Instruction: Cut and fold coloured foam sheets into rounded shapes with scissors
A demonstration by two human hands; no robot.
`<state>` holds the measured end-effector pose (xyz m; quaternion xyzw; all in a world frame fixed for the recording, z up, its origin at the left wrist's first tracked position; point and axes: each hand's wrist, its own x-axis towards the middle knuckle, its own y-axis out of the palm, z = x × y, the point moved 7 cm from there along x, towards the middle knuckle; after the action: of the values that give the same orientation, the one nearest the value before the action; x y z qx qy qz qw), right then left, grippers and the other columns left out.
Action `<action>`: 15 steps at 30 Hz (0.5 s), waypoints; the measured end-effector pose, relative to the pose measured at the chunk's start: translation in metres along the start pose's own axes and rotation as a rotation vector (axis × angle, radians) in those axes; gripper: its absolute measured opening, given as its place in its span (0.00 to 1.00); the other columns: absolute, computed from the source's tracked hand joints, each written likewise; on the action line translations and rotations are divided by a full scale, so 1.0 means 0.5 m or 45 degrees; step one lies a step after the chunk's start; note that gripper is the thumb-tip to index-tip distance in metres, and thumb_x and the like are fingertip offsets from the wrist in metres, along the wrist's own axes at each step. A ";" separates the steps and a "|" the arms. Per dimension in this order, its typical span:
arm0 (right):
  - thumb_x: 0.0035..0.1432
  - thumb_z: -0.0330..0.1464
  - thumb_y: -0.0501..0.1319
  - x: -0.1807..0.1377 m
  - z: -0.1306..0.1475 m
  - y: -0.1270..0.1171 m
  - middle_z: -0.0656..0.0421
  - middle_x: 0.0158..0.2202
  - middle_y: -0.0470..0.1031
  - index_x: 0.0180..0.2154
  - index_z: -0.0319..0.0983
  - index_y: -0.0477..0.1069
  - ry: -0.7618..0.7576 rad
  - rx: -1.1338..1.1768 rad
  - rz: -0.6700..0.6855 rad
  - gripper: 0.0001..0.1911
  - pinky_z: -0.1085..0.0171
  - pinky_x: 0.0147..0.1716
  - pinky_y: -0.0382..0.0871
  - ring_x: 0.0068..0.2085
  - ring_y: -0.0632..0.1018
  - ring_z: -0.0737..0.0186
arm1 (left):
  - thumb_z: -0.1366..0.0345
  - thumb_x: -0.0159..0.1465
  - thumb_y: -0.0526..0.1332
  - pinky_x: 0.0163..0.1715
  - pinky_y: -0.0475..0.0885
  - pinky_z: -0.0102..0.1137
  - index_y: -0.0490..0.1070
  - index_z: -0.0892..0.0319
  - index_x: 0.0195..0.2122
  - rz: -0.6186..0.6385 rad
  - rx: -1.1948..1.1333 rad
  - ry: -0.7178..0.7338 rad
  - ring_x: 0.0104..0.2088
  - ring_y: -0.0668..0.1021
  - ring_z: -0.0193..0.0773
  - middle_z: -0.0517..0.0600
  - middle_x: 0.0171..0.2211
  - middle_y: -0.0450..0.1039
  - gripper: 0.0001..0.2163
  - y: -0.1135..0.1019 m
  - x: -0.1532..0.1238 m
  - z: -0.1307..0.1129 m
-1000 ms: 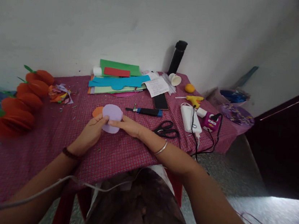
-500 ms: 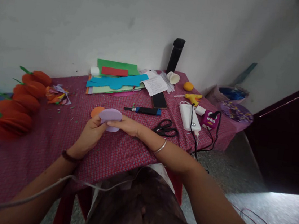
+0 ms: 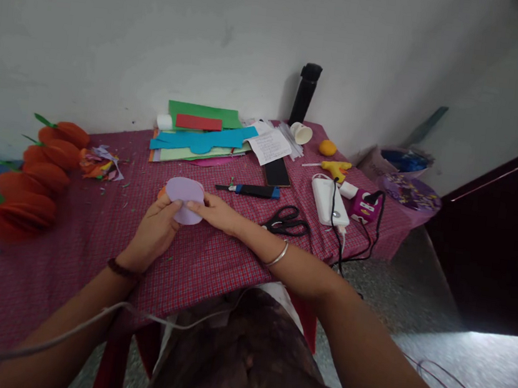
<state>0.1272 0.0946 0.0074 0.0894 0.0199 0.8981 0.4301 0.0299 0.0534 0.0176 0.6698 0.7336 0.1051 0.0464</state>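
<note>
A round lavender paper disc (image 3: 185,191) is held above the table between my two hands. My left hand (image 3: 158,222) pinches its lower left edge, thumb on top. From the right, my right hand (image 3: 216,213) grips the same disc with the thumb across its face. Whether it is one sheet or several stacked, I cannot tell. Behind its left edge shows a bit of an orange paper piece (image 3: 161,193), mostly hidden. Just beyond my hands lies a blue and black box cutter (image 3: 257,191). Black-handled scissors (image 3: 288,221) rest beside my right forearm.
Orange paper pumpkins (image 3: 27,191) and paper scraps (image 3: 101,163) lie at left. Coloured paper sheets (image 3: 204,140), a phone (image 3: 277,172) and a black bottle (image 3: 305,93) are at the back. A yellow glue gun (image 3: 336,169), white power bank (image 3: 328,201) and cables sit at right.
The lavender disc has turned flatter towards me and shifted slightly left, covering more of the orange piece. Both thumbs now press on its lower face.
</note>
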 end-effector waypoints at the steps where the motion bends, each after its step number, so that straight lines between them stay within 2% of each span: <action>1: 0.58 0.34 0.62 0.001 0.008 -0.005 0.58 0.38 0.74 0.41 0.35 0.71 -0.046 -0.041 -0.037 0.11 0.65 0.43 0.69 0.38 0.73 0.65 | 0.64 0.58 0.63 0.41 0.75 0.35 0.75 0.55 0.41 -0.006 -0.039 -0.006 0.45 0.79 0.43 0.50 0.42 0.79 0.10 -0.001 0.002 0.000; 5: 0.57 0.35 0.61 -0.001 0.030 -0.025 0.63 0.29 0.68 0.31 0.37 0.67 -0.160 -0.260 -0.178 0.07 0.67 0.33 0.64 0.32 0.69 0.66 | 0.68 0.55 0.65 0.42 0.75 0.35 0.76 0.54 0.40 0.000 -0.119 -0.028 0.46 0.78 0.44 0.49 0.42 0.79 0.11 -0.004 0.007 0.005; 8: 0.56 0.36 0.60 -0.007 0.042 -0.031 0.63 0.26 0.64 0.27 0.38 0.65 -0.245 -0.373 -0.227 0.10 0.67 0.31 0.60 0.30 0.66 0.66 | 0.68 0.54 0.67 0.42 0.75 0.34 0.75 0.54 0.41 0.010 -0.111 -0.012 0.46 0.78 0.43 0.49 0.42 0.79 0.13 -0.003 0.008 0.007; 11: 0.56 0.38 0.59 -0.011 0.050 -0.033 0.64 0.25 0.62 0.25 0.38 0.63 -0.287 -0.389 -0.249 0.12 0.67 0.29 0.58 0.29 0.64 0.66 | 0.65 0.55 0.68 0.40 0.75 0.33 0.75 0.56 0.43 0.010 -0.067 -0.022 0.43 0.79 0.42 0.51 0.41 0.79 0.14 -0.005 0.008 0.012; 15: 0.56 0.40 0.60 -0.011 0.055 -0.039 0.64 0.24 0.61 0.25 0.39 0.63 -0.275 -0.430 -0.299 0.14 0.67 0.29 0.58 0.29 0.64 0.67 | 0.59 0.58 0.65 0.32 0.74 0.31 0.75 0.59 0.39 0.022 0.126 -0.064 0.36 0.79 0.41 0.50 0.34 0.79 0.11 -0.013 0.006 0.019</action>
<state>0.1503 0.1013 0.0315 0.1087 -0.1667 0.8176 0.5403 0.0252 0.0568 0.0071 0.6799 0.7308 0.0522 0.0307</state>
